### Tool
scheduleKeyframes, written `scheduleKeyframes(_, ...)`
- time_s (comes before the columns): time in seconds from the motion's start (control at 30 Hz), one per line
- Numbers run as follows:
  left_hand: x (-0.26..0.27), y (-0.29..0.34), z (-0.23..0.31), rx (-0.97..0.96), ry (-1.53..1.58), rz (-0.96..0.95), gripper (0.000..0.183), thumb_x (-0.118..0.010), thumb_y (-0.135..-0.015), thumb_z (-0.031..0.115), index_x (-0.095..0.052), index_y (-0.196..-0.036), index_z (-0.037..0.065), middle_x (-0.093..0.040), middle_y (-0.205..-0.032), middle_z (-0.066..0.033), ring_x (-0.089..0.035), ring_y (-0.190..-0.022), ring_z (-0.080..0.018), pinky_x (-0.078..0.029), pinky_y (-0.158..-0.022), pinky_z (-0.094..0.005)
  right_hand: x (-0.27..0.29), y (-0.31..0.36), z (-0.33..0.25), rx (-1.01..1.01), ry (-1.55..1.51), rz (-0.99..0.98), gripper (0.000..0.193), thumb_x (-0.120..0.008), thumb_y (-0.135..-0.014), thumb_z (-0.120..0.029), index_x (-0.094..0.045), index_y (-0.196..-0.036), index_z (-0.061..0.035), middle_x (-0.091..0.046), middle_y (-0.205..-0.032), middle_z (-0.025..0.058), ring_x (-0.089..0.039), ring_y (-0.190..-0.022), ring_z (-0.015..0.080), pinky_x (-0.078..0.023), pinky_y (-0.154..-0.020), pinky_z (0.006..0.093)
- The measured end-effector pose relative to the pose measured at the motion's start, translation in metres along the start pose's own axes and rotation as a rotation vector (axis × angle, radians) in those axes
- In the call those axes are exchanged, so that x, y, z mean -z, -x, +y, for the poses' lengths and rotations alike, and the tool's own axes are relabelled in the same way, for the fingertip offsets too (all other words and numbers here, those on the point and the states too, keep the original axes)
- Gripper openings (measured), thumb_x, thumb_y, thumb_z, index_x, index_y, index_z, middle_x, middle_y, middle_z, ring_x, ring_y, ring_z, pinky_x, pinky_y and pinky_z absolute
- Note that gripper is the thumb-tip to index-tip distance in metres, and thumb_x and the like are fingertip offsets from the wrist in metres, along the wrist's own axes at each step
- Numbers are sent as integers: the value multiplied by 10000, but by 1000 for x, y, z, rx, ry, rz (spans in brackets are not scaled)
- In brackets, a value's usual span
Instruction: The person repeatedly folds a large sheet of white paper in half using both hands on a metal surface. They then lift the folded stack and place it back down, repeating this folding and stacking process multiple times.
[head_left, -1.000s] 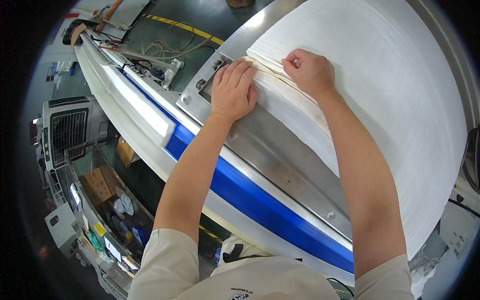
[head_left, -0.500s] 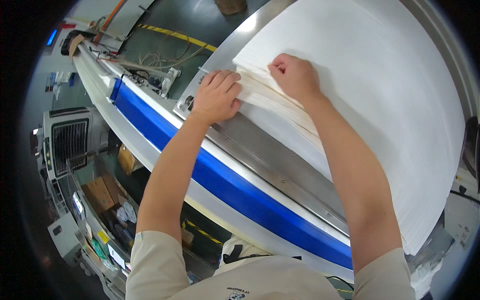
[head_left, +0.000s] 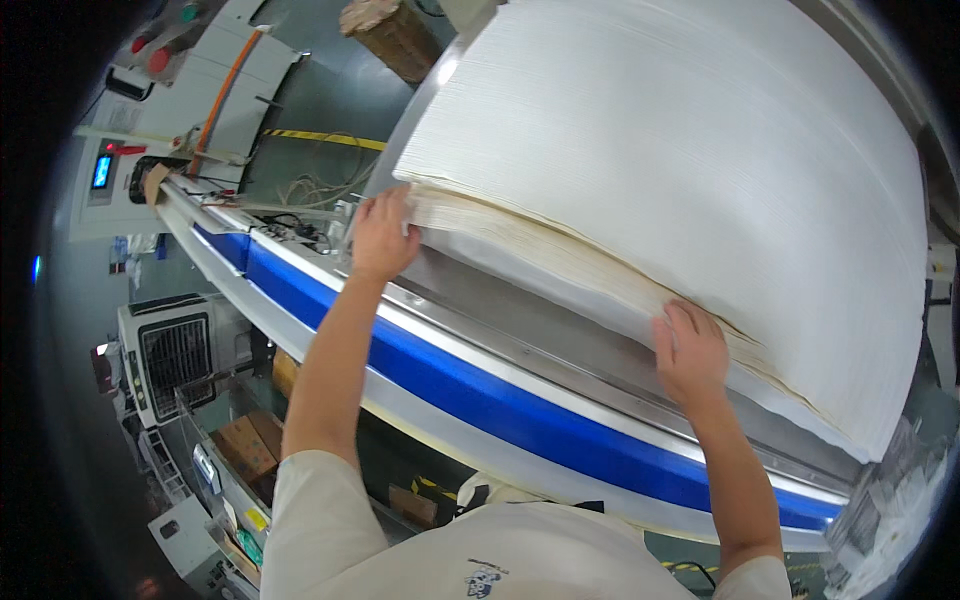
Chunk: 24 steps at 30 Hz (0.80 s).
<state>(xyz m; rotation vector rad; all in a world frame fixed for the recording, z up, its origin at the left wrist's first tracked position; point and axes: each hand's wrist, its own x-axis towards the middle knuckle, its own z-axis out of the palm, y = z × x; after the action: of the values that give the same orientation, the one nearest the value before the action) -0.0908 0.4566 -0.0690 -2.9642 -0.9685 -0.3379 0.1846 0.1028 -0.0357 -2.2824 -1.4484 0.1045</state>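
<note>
A broad stack of thin white sheets point(head_left: 640, 130), cream along its near side, lies on a grey metal surface point(head_left: 470, 285) in front of me. Whether the sheets are paper or cloth I cannot tell. At the stack's near left corner is my left hand point(head_left: 383, 235), fingertips against the edge and thumb apart from them. Farther right along the same edge, my right hand point(head_left: 695, 355) rests with its fingers spread over the stack's rim. Neither hand visibly grips a sheet.
A blue padded strip point(head_left: 480, 385) runs along the machine's near side. Loose cables point(head_left: 310, 190) and a brown carton point(head_left: 392, 35) are on the floor beyond the left end. Crumpled clear plastic point(head_left: 890, 510) hangs at the right; an air cooler point(head_left: 175, 350) stands at the left.
My right hand has moved from the stack's top, near the left corner, rightward and nearer along the front edge. My left hand stays at the corner. The view has shifted.
</note>
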Motion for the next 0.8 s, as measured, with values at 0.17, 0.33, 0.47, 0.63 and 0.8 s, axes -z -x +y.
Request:
scheduleKeyframes(0.17, 8, 9, -2, -16, -33, 75, 577, -647, -677, 102, -512, -1238, 105, -575, -1149, -97, -547, -1083, -264, -395, -959, -426, -3, -9, -27, 47, -105, -5, 219, -619, -852, -233, -642, -948, -37, -659, -985, 131, -625, -885, 317, -498, -775, 407)
scheduleKeyframes(0.33, 2, 8, -3, -11, 18, 113, 594, -660, -659, 93, -515, -1234, 123, -567, -1182, -90, -534, -1118, -268, -377, -979, -429, -9, -32, -50, 87, -160, -11, 204, -614, -861, -230, -640, -934, -41, -658, -955, 124, -628, -857, 304, -499, -747, 398)
scheduleKeyframes(0.47, 1, 11, -4, -35, 13, 125, 586, -647, -673, 84, -515, -1243, 112, -563, -1188, -92, -534, -1105, -262, -380, -977, -424, -15, -60, -75, 142, -170, -21, 194, -612, -869, -232, -635, -912, -45, -652, -913, 115, -627, -811, 297, -499, -710, 400)
scheduleKeyframes(0.63, -3, 10, -5, -33, 48, 168, 537, -632, -693, 76, -541, -1220, 126, -559, -1194, -92, -532, -1100, -261, -390, -971, -424, -32, -99, -104, 176, -232, -53, 209, -593, -886, -262, -633, -899, -58, -642, -874, 120, -626, -755, 305, -500, -672, 400)
scheduleKeyframes(0.8, -6, 13, -8, -52, 52, 213, 462, -633, -693, 68, -572, -1147, 127, -558, -1196, -91, -537, -1079, -267, -405, -957, -421, -56, -143, -128, 125, -256, -212, 241, -582, -887, -300, -638, -909, -67, -637, -874, 131, -631, -784, 319, -505, -684, 410)
